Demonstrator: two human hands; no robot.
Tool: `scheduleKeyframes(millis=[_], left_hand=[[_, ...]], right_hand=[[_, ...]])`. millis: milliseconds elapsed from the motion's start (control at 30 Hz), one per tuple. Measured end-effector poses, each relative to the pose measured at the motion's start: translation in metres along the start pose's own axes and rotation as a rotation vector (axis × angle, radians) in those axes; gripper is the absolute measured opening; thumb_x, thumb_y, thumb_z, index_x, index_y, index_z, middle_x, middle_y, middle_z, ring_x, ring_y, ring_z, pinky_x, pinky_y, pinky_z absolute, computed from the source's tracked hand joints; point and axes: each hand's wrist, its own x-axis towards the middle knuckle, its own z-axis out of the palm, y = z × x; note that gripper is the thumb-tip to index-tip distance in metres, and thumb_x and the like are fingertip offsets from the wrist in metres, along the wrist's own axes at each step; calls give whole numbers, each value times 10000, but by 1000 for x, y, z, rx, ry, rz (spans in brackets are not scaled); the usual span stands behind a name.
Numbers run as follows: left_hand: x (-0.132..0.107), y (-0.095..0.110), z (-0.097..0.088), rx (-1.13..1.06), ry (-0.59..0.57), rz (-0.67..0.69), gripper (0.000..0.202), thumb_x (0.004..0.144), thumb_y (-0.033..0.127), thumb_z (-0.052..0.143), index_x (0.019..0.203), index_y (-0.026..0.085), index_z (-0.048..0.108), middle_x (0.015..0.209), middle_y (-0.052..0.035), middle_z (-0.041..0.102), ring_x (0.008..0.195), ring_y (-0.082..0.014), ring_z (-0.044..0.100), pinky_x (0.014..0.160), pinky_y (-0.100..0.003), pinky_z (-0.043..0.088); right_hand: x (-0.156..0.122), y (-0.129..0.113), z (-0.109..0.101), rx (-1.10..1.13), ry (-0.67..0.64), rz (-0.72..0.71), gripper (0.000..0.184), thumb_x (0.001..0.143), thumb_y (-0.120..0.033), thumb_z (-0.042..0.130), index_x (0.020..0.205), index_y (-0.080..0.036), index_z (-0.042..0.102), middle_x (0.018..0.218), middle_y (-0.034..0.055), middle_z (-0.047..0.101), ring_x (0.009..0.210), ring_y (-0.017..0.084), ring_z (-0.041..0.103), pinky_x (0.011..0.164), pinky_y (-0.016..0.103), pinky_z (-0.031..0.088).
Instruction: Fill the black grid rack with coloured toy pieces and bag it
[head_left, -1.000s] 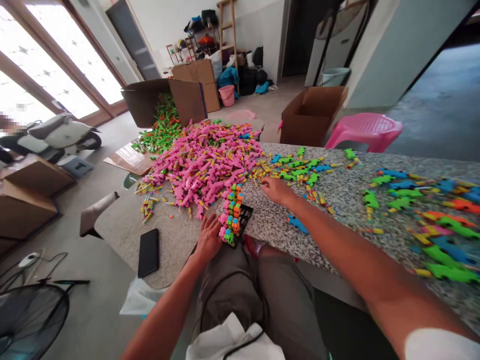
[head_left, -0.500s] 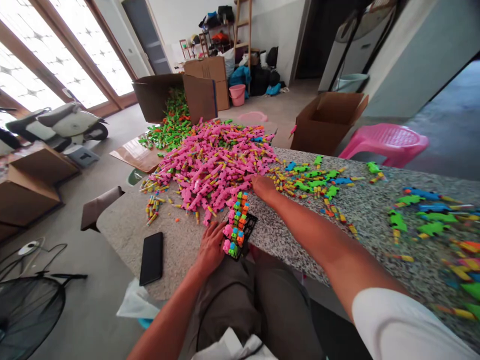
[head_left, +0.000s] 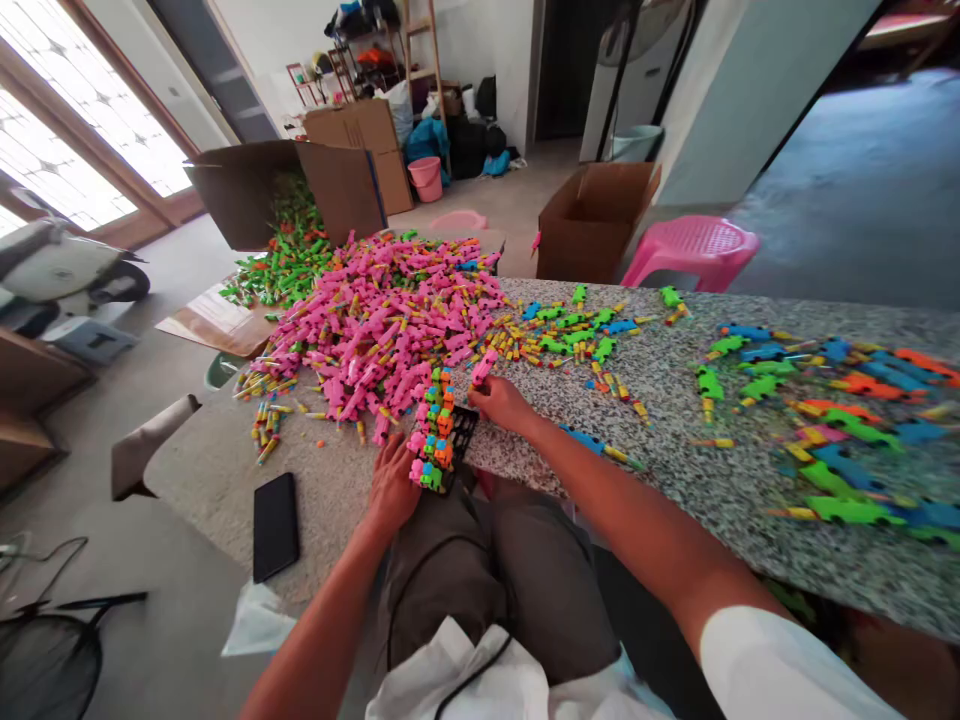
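My right hand point(head_left: 504, 403) pinches a pink car-shaped toy point(head_left: 485, 367) just right of a black slotted tray point(head_left: 465, 428). Small pink, green, blue and orange toys point(head_left: 442, 423) stand upright in rows on the tray's left part, while dark slots show on its right. Fingers of my left hand point(head_left: 394, 482) bend against the tray's left edge and seem to grip it; the thumb is hard to make out. Beyond the tray lies a big heap of pink toys point(head_left: 375, 320) mixed with yellow-tipped sticks.
A black phone point(head_left: 275, 527) lies left on the stone table point(head_left: 202, 470). Green toys spill from a tipped cardboard box point(head_left: 341, 190) behind the heap. Loose green, blue and orange toys point(head_left: 855, 430) cover the right side. A pink stool point(head_left: 694, 245) and an open carton point(head_left: 585, 235) stand beyond.
My right hand has come back from the heap's edge toward the tray with a pink toy in its fingers. My left hand stays at the tray. The view has turned right.
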Motion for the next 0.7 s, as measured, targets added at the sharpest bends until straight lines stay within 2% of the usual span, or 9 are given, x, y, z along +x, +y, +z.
scheduleKeyframes(millis=[100, 200, 400, 567, 633, 700], left_hand=[[1, 2, -1, 8, 11, -7, 534, 979, 195, 497, 1503, 252, 586, 1467, -88, 662, 1518, -309, 448, 1256, -540, 385], [1, 1, 0, 5, 11, 4, 509, 983, 202, 511, 1481, 249, 605, 1480, -85, 654, 1527, -310, 438, 1259, -538, 379], [0, -3, 2, 8, 10, 34, 501, 975, 218, 540, 1471, 241, 609, 1490, -95, 642, 1536, -312, 422, 1266, -543, 371], [0, -1, 2, 22, 10, 33, 503, 983, 227, 530, 1479, 241, 605, 1489, -90, 646, 1530, -321, 432, 1268, -552, 368], [0, 0, 3, 24, 19, 27, 520, 969, 223, 546, 1487, 234, 600, 1493, -96, 644, 1527, -325, 435, 1265, -557, 372], [0, 0, 3, 15, 27, 27, 520, 964, 230, 562, 1483, 237, 606, 1490, -94, 646, 1523, -321, 440, 1267, -551, 373]], right_hand=[[-5, 7, 20, -26, 32, -68, 158, 979, -325, 618, 973, -178, 676, 830, 19, 741, 722, 163, 647, 671, 240, 416], [-4, 7, 28, -139, 64, -99, 171, 1001, -329, 608, 1016, -174, 680, 946, 52, 757, 821, 177, 657, 711, 248, 403], [-5, 0, 30, -351, 18, -189, 230, 1038, -343, 562, 1138, -179, 688, 1044, 97, 775, 915, 211, 688, 742, 268, 398], [-9, -6, 37, -425, 9, -209, 270, 1055, -352, 535, 1171, -170, 697, 1096, 119, 780, 977, 224, 702, 788, 271, 428], [-6, -9, 34, -423, -10, -201, 281, 1052, -354, 545, 1197, -176, 709, 1123, 118, 782, 1005, 229, 707, 809, 270, 444], [5, -11, 23, -409, -95, -196, 261, 1033, -348, 582, 1169, -198, 746, 1108, 96, 792, 1001, 228, 714, 816, 265, 460]])
